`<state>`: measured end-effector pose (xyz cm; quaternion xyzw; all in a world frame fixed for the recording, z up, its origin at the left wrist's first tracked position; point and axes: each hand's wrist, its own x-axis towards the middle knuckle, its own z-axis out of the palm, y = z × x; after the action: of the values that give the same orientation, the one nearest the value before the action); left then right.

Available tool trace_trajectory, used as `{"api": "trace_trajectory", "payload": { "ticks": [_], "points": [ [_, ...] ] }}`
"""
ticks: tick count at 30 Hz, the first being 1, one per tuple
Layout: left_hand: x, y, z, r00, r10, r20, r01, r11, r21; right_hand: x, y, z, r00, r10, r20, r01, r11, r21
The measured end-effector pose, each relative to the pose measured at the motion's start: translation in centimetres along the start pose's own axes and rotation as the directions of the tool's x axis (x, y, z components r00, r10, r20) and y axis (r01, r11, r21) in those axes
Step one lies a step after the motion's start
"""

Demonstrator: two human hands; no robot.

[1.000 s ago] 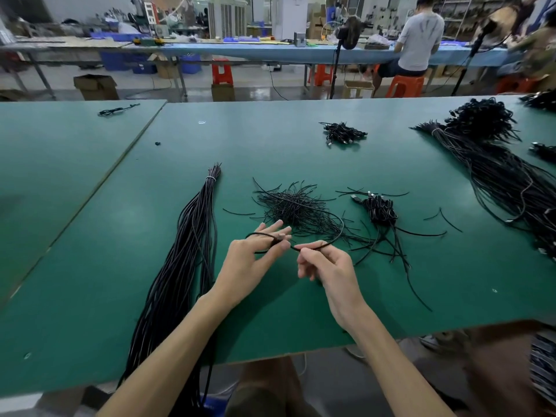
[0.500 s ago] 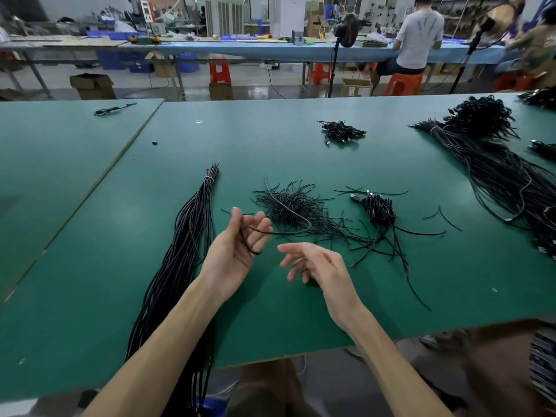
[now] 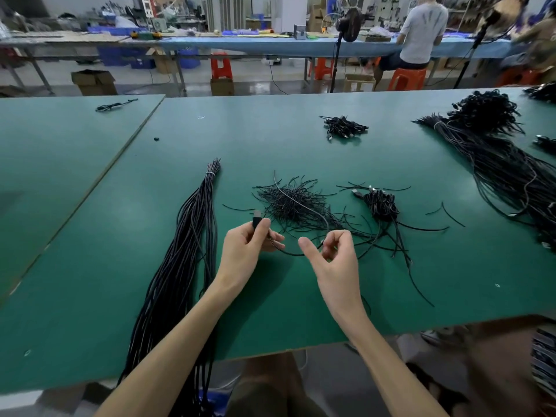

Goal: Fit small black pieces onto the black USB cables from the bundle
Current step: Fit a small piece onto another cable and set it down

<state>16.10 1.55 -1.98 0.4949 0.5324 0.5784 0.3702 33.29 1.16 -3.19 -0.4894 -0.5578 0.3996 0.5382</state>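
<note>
The left hand (image 3: 249,251) hovers over the middle of the green table (image 3: 301,299), a little in from its near edge. Its thumb and fingers are curled round the black USB plug (image 3: 256,221) of one cable (image 3: 290,254), with the plug's metal end pointing up and away. From the plug the cable dips in a short loop to the right hand (image 3: 334,260), which pinches it between curled fingertips (image 3: 326,246) and thumb while the index finger sticks out toward the left hand. Beyond that pinch the cable arcs up and back over the loose pile of small black pieces (image 3: 288,203), which lies just behind both hands. To the left, the bundle of long black cables (image 3: 186,266) runs from a pale tie (image 3: 210,174) near mid-table down over the near edge, well clear of the left hand. Right of the pile sits a small heap of cables with plugs (image 3: 380,203) — some strands trail toward the near edge. A further small heap (image 3: 344,127) lies toward the far edge, and a large dark mass of cables (image 3: 499,167) spreads along the right side. Beyond the table a person (image 3: 419,31) sits on an orange stool (image 3: 406,78) at another bench.
</note>
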Motion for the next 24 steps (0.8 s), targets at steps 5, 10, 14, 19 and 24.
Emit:
{"api": "trace_trajectory", "payload": {
  "ticks": [5, 10, 14, 19, 24],
  "points": [
    [0.0, -0.3, -0.3, 0.995, -0.086, 0.045, 0.092, 0.979, -0.182, -0.3, 0.4, 0.6, 0.98, -0.182, 0.076, 0.197, 0.907, -0.373],
    [0.2, 0.0, -0.6, 0.963, -0.187, 0.194, 0.257, 0.856, -0.448, -0.8, 0.6, 1.4, 0.926, -0.273, 0.26, 0.373, 0.76, -0.532],
    [0.2, 0.3, -0.6, 0.943, -0.195, 0.268, 0.305, 0.827, -0.473, -0.7, 0.7, 1.5, 0.907, -0.273, 0.32, 0.394, 0.819, -0.417],
    [0.0, 0.5, -0.7, 0.923, -0.198, 0.329, 0.336, 0.831, -0.443, -0.8, 0.9, 1.6, 0.892, -0.281, 0.354, 0.405, 0.844, -0.353],
    [0.1, 0.4, -0.6, 0.915, -0.179, 0.36, 0.322, 0.863, -0.389, -0.4, 1.0, 1.5, 0.916, -0.257, 0.308, 0.348, 0.892, -0.288]
  ]
}}
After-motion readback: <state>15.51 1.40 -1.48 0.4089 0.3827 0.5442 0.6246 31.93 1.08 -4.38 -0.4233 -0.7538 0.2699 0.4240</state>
